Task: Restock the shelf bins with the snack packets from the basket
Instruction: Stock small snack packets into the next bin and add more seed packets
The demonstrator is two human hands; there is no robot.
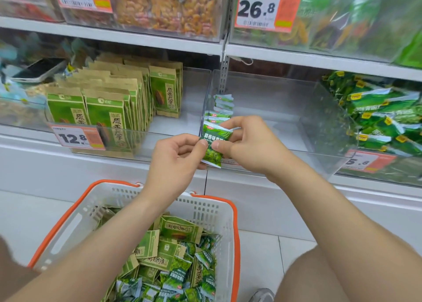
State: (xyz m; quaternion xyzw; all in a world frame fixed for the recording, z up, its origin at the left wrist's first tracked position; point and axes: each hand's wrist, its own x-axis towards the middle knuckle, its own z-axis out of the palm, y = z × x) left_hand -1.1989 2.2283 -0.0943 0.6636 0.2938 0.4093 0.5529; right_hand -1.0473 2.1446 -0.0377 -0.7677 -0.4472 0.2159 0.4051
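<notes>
My left hand (175, 158) and my right hand (249, 142) both pinch a small stack of green pea snack packets (215, 145) at the front wall of a clear shelf bin (285, 128). A short row of the same green packets (222, 106) stands inside that bin along its left wall. Below my arms, a white basket with an orange rim (212, 212) holds several green pea packets (201, 276) and brown-green seed packets (177, 229).
The bin on the left holds upright brown-green seed packets (107, 105) behind a 12.8 price tag (76, 137). The bin on the right is piled with green bags (376, 112). A phone (38, 70) lies at far left. Upper shelf bins (169, 9) carry more snacks.
</notes>
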